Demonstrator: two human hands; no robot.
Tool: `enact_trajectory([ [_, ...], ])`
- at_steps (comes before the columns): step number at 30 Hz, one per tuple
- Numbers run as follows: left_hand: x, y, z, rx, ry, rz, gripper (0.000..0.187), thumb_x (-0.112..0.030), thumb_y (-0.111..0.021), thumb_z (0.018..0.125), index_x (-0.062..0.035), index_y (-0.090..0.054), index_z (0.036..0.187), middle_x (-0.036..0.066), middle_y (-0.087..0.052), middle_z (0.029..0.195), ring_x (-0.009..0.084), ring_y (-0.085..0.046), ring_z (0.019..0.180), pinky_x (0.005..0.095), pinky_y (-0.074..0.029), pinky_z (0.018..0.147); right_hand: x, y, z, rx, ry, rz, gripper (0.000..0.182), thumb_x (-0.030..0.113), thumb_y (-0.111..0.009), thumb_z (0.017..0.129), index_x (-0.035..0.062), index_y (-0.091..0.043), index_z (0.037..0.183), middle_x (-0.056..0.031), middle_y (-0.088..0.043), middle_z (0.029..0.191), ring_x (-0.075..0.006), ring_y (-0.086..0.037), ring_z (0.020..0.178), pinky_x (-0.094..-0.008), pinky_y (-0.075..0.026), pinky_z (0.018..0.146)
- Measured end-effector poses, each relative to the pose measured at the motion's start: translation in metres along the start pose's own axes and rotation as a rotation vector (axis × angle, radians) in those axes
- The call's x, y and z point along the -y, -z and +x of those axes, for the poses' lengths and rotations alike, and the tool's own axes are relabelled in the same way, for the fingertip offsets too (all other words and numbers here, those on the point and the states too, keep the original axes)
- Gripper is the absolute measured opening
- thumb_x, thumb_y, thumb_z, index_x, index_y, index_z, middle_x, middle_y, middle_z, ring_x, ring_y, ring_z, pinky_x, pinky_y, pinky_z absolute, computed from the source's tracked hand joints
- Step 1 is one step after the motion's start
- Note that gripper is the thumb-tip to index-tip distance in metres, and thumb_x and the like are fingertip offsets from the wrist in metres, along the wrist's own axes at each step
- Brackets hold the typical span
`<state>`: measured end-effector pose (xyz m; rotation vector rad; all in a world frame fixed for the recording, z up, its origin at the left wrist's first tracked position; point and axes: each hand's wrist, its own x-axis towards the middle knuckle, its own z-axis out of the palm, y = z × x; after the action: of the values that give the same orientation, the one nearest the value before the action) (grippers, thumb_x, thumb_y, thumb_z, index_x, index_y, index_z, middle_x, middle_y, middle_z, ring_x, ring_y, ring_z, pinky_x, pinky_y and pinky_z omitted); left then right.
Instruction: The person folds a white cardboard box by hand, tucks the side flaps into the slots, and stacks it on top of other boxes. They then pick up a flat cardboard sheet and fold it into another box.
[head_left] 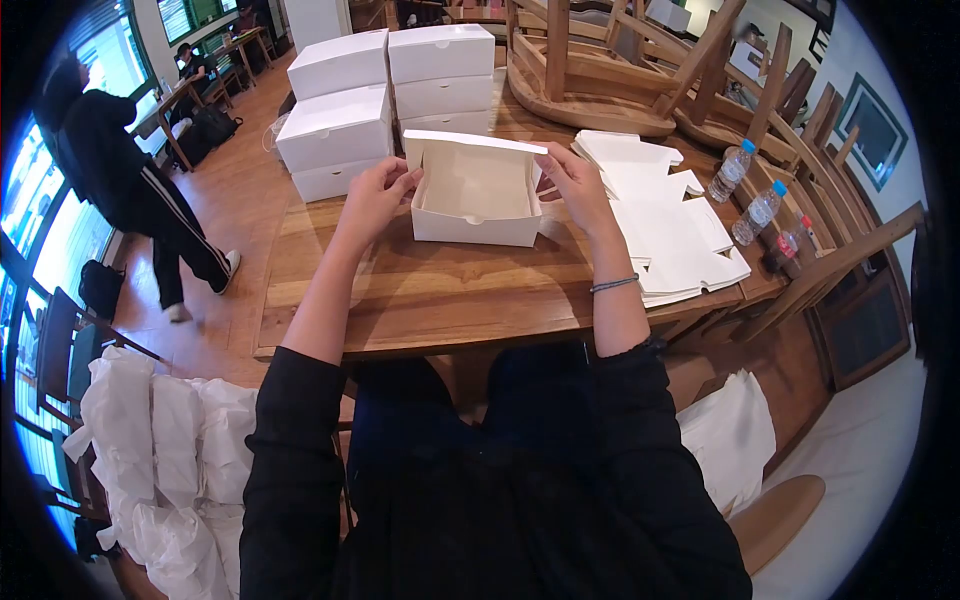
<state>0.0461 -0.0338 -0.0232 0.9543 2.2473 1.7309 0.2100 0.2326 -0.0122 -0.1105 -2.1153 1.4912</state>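
Note:
A white cardboard box point(474, 228) stands on the wooden table in front of me, its lid raised and its inside showing. My left hand point(384, 194) pinches the left edge of the box near the lid, thumb and fingers closed. On the other side my right hand point(577, 187) grips the lid's right corner, with some of its fingers hidden behind the cardboard. Right of the box lies a stack of flat, unfolded white box blanks point(665, 225). Behind and to the left, folded white boxes point(335, 120) are piled up in stacks.
Plastic bottles with blue caps point(732, 170) stand along the table's point(420, 315) right side. Upturned wooden stools point(600, 105) rest at the back. White plastic-wrapped bundles point(175, 430) lie low on the left. A person point(140, 180) in dark clothes is on the floor area at left.

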Motion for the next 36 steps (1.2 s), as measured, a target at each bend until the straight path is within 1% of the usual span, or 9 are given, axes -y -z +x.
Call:
enact_trajectory([
  [8,-0.003,0.004,-0.002,-0.084,-0.092,0.112,0.030,-0.023,-0.068,0.103,0.0032,-0.072,0.118,0.009,-0.078,0.096,0.0127,-0.070,0.086,0.0289,-0.054,0.081,-0.003,0.001,0.003,-0.005,0.009,0.038,0.046,0.047,-0.072,0.099,0.0062,-0.075,0.121,-0.0032,-0.070,0.084,-0.0123,-0.072,0.077,-0.0266,-0.060,0.071],
  [11,-0.001,0.005,-0.002,-0.108,-0.137,0.286,0.031,-0.025,-0.070,0.101,0.0028,-0.073,0.114,0.009,-0.077,0.094,0.0135,-0.069,0.085,0.0310,-0.054,0.080,-0.001,0.000,0.003,-0.005,0.026,0.077,0.044,0.043,-0.075,0.098,0.0055,-0.074,0.121,-0.0042,-0.072,0.085,-0.0128,-0.073,0.077,-0.0263,-0.061,0.070],
  [17,-0.001,0.008,-0.001,-0.096,-0.116,0.281,0.032,-0.026,-0.070,0.100,0.0034,-0.073,0.113,0.011,-0.075,0.089,0.0158,-0.067,0.082,0.0329,-0.053,0.079,-0.004,0.001,0.004,0.013,0.024,0.122,0.043,0.036,-0.080,0.094,0.0054,-0.072,0.124,-0.0050,-0.072,0.087,-0.0133,-0.074,0.079,-0.0264,-0.062,0.071],
  [21,-0.004,0.007,-0.002,-0.101,-0.148,0.315,0.035,-0.026,-0.072,0.099,0.0040,-0.071,0.118,0.011,-0.073,0.088,0.0166,-0.065,0.082,0.0331,-0.052,0.078,-0.004,0.002,0.004,0.025,0.030,0.114,0.046,0.035,-0.085,0.090,0.0054,-0.072,0.123,-0.0054,-0.072,0.089,-0.0133,-0.074,0.079,-0.0269,-0.061,0.072],
  [27,-0.010,0.005,-0.005,-0.090,-0.149,0.281,0.042,-0.024,-0.073,0.098,0.0060,-0.065,0.127,0.010,-0.070,0.087,0.0167,-0.062,0.081,0.0332,-0.050,0.075,-0.008,0.003,0.006,0.037,0.066,-0.085,0.054,0.039,-0.091,0.082,0.0058,-0.073,0.121,-0.0041,-0.073,0.086,-0.0140,-0.071,0.078,-0.0284,-0.056,0.078],
  [30,-0.010,0.007,-0.005,-0.079,-0.143,0.299,0.042,-0.023,-0.073,0.099,0.0065,-0.065,0.127,0.010,-0.069,0.085,0.0173,-0.061,0.079,0.0336,-0.050,0.074,-0.006,0.003,0.005,0.037,0.048,-0.110,0.053,0.039,-0.090,0.083,0.0068,-0.073,0.121,-0.0037,-0.074,0.086,-0.0144,-0.072,0.079,-0.0282,-0.054,0.078],
  [32,-0.004,0.006,-0.004,-0.085,-0.151,0.285,0.041,-0.024,-0.072,0.099,0.0064,-0.065,0.127,0.010,-0.069,0.084,0.0182,-0.061,0.077,0.0340,-0.050,0.074,-0.005,0.002,0.004,0.022,0.050,-0.085,0.051,0.039,-0.088,0.085,0.0068,-0.073,0.122,-0.0038,-0.073,0.085,-0.0144,-0.073,0.080,-0.0278,-0.056,0.077],
  [35,-0.006,0.006,-0.004,-0.089,-0.128,0.325,0.037,-0.026,-0.069,0.101,-0.0032,-0.067,0.130,0.014,-0.072,0.087,0.0218,-0.065,0.077,0.0361,-0.051,0.073,0.004,-0.001,0.001,-0.013,0.026,0.011,0.047,0.038,-0.085,0.089,0.0071,-0.073,0.123,-0.0039,-0.073,0.085,-0.0143,-0.074,0.081,-0.0272,-0.059,0.074],
  [36,-0.007,0.006,-0.004,-0.088,-0.134,0.338,0.036,-0.026,-0.068,0.101,-0.0011,-0.067,0.127,0.014,-0.071,0.086,0.0216,-0.064,0.078,0.0360,-0.051,0.074,0.007,-0.002,0.000,-0.026,0.015,0.054,0.046,0.037,-0.084,0.090,0.0072,-0.073,0.123,-0.0040,-0.072,0.084,-0.0142,-0.075,0.081,-0.0270,-0.060,0.073],
])
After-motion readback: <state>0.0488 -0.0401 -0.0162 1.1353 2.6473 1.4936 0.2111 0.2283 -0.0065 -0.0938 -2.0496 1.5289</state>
